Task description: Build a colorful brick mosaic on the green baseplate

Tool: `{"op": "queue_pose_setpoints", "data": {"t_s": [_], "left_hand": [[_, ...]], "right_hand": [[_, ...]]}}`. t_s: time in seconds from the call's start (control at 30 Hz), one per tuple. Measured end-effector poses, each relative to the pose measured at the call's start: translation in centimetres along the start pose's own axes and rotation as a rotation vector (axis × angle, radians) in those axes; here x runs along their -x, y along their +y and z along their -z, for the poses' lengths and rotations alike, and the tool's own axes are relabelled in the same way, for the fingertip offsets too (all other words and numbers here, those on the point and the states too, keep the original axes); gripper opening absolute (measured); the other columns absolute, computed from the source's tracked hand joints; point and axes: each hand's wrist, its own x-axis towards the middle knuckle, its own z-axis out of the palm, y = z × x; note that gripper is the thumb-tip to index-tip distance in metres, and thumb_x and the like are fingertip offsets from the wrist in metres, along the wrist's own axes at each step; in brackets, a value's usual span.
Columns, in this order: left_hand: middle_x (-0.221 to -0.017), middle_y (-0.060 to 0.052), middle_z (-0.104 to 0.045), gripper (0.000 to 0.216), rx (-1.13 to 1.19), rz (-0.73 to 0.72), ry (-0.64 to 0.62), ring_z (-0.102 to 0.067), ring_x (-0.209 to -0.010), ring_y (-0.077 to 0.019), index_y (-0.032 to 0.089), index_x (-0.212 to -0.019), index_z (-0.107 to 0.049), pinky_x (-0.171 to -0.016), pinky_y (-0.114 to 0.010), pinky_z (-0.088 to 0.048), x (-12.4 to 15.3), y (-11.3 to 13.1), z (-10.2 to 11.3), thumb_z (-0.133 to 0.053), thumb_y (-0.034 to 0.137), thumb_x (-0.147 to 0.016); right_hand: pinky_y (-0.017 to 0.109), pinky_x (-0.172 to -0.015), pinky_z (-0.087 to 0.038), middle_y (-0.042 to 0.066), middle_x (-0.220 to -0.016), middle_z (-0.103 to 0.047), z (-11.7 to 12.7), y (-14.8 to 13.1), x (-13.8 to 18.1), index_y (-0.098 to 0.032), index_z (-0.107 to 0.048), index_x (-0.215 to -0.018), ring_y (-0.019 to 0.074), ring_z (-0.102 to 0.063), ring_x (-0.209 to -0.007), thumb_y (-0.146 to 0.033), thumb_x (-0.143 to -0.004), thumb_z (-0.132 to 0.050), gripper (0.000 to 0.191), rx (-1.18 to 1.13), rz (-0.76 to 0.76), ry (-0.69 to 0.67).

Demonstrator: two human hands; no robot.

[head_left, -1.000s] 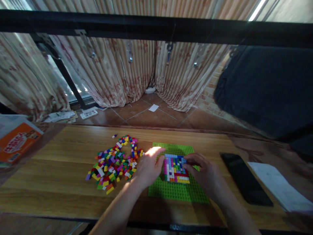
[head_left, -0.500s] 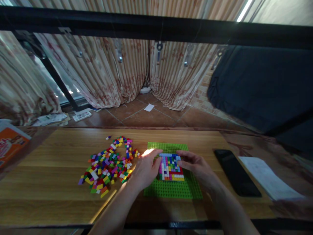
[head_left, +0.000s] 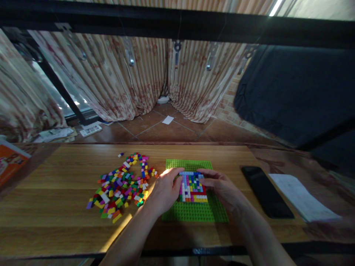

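Baseplate (head_left: 194, 213) partly covered by mosaic (head_left: 192, 186), brick pile (head_left: 122, 184) left unused; left hand (head_left: 165, 192) and right hand (head_left: 222, 188) laid against mosaic, grips open, empty

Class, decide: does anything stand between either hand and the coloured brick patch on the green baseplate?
Nothing visible does. The left hand and right hand flank the brick patch on the green baseplate, both right at its edges.

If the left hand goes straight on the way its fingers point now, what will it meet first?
The coloured brick patch on the green baseplate: the left hand seems to be at its left edge, though contact is unclear.
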Motion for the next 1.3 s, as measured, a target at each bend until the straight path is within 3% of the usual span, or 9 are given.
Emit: {"op": "queue_pose_setpoints", "data": {"t_s": [0.17,0.47,0.8,0.97,1.1,1.3], "left_hand": [[-0.110,-0.001,-0.070,0.030,0.003,-0.004,0.006,-0.065,-0.100,-0.0173,0.025,-0.116,-0.063,-0.088,-0.031,-0.051,0.0,-0.1,-0.2,-0.045,0.025,-0.092],[-0.107,-0.001,-0.071,0.029,-0.007,-0.007,0.005,-0.065,-0.097,-0.0167,0.024,-0.114,-0.063,-0.085,-0.030,-0.051,0.0,-0.2,-0.3,-0.044,0.025,-0.092],[-0.104,-0.001,-0.071,0.026,-0.020,-0.038,0.016,-0.065,-0.096,-0.0168,0.024,-0.110,-0.063,-0.086,-0.030,-0.050,-0.1,-0.3,-0.3,-0.045,0.023,-0.091],[-0.104,0.000,-0.071,0.027,-0.007,-0.033,0.006,-0.066,-0.095,-0.0166,0.025,-0.111,-0.063,-0.085,-0.029,-0.051,-0.1,-0.3,-0.2,-0.045,0.024,-0.091],[-0.105,-0.001,-0.071,0.028,-0.012,-0.010,-0.003,-0.065,-0.095,-0.0169,0.024,-0.112,-0.063,-0.085,-0.030,-0.051,-0.1,-0.2,-0.2,-0.044,0.025,-0.092],[-0.109,-0.001,-0.070,0.030,0.016,0.008,-0.006,-0.064,-0.100,-0.0172,0.024,-0.115,-0.063,-0.089,-0.031,-0.051,0.0,-0.1,-0.3,-0.044,0.024,-0.092]], "right_hand": [[0.027,-0.062,-0.052,0.004,-0.079,-0.074,0.1,0.5,-0.3,-0.016,-0.072,-0.096,0.0144,-0.066,-0.062,-0.017,-0.054,-0.080,0.042,-0.001,-0.006,0.006],[0.032,-0.067,-0.054,0.005,-0.073,-0.074,-0.9,-0.5,0.4,-0.016,-0.072,-0.087,0.0173,-0.067,-0.062,-0.014,-0.049,-0.080,0.040,-0.072,-0.065,0.024],[0.032,-0.064,-0.054,0.003,-0.068,-0.072,-0.9,-0.2,0.2,-0.016,-0.071,-0.086,0.0173,-0.065,-0.059,-0.017,-0.049,-0.080,0.038,-0.075,-0.029,0.041],[0.025,-0.063,-0.051,0.002,-0.072,-0.071,0.0,-0.5,0.1,-0.016,-0.072,-0.091,0.0113,-0.062,-0.060,-0.028,-0.059,-0.082,0.036,-0.047,-0.029,-0.074],[0.023,-0.056,-0.048,0.001,-0.066,-0.069,-0.3,-0.3,-0.1,-0.015,-0.072,-0.086,0.0097,-0.059,-0.055,-0.038,-0.059,-0.083,0.037,-0.001,-0.012,-0.008],[0.024,-0.053,-0.047,0.001,-0.063,-0.069,-1.0,-0.2,-0.2,-0.015,-0.073,-0.078,0.0111,-0.059,-0.053,-0.040,-0.052,-0.085,0.038,0.058,0.028,0.035]]}}
